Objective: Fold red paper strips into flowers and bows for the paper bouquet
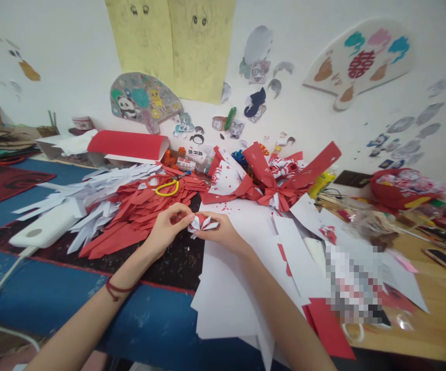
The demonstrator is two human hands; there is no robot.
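Both my hands meet over the table's middle on a small folded red-and-white paper piece (203, 222). My left hand (168, 225) pinches its left end with curled fingers; a red string sits on that wrist. My right hand (223, 233) closes round its right side from below. Under the hands lie loose white paper sheets (230, 278). A pile of cut red and white paper strips (122, 216) spreads to the left, with yellow-and-red handled scissors (166, 186) on it.
Folded red-and-white paper bouquets (269, 180) stand behind the hands. A white power bank (47, 229) with a cable lies at left. A red box (128, 145), glue bottles and a red bowl (400, 188) line the back. Paper cut-outs cover the wall.
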